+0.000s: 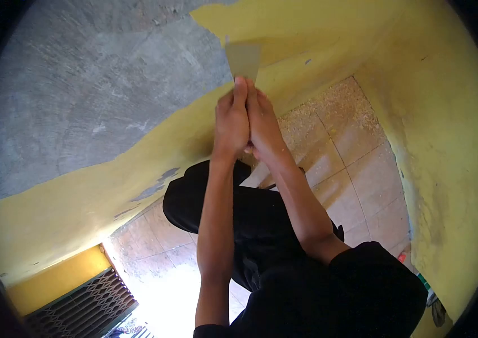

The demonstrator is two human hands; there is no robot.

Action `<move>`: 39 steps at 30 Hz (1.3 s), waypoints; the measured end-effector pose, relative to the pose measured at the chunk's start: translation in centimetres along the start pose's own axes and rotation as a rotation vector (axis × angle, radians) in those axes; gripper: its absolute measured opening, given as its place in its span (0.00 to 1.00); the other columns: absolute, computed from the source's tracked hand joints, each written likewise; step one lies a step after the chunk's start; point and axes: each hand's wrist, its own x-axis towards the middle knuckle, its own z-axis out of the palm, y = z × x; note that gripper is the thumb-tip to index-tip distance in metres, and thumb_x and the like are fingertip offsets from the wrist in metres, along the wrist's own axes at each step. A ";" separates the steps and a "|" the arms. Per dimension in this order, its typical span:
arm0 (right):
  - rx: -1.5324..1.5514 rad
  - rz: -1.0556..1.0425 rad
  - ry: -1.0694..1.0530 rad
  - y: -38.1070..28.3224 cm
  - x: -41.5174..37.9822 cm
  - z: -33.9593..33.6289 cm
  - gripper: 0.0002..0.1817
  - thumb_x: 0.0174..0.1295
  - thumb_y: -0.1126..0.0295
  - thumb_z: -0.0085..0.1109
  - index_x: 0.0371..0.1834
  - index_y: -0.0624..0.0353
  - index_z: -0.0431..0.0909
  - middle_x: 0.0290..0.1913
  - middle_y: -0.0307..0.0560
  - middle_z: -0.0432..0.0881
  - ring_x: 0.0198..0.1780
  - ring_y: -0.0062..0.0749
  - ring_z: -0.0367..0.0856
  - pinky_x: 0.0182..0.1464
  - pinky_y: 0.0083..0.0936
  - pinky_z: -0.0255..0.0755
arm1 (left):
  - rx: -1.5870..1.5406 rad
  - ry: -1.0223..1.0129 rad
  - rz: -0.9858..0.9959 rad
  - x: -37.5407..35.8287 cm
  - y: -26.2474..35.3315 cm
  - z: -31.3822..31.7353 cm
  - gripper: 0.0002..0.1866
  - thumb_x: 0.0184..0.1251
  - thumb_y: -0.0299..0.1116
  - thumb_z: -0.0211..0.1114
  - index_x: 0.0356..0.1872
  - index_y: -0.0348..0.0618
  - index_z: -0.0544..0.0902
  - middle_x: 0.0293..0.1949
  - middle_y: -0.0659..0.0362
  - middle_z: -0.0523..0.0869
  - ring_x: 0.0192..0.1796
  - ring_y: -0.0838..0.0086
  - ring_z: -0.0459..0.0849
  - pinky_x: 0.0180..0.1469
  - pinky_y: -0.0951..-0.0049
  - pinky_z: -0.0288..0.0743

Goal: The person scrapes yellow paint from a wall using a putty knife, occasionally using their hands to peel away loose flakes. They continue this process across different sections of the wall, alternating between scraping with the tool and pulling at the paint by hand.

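Both my hands are clasped together round a scraper (243, 56), whose wide flat metal blade points away from me. My left hand (231, 124) wraps the handle from the left, its thumb lying along the top by the blade. Pressed against it from the other side is my right hand (263, 121), also closed. The handle itself is hidden by my fingers. At its far edge the blade meets the yellow wall (284, 39), close to the border where yellow paint gives way to a bare grey patch (109, 90).
Paint flakes (351, 110) are scattered over the floor tiles (337, 197) along the wall's foot. Another yellow wall (441, 141) rises at the right. A folding metal gate (84, 304) stands at lower left. Small items (427, 287) lie at lower right. My bent knee (185, 200) is near the wall.
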 end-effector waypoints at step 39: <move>0.040 -0.050 0.072 0.7 0.4 0.7 0.29 0.81 0.44 0.38 0.49 0.62 0.75 0.33 0.41 0.78 0.32 0.20 0.75 0.29 0.23 0.71 | 0.026 0.005 0.065 0.7 1.3 -0.6 0.32 0.82 0.55 0.46 0.39 0.32 0.86 0.34 0.48 0.88 0.39 0.64 0.85 0.48 0.63 0.77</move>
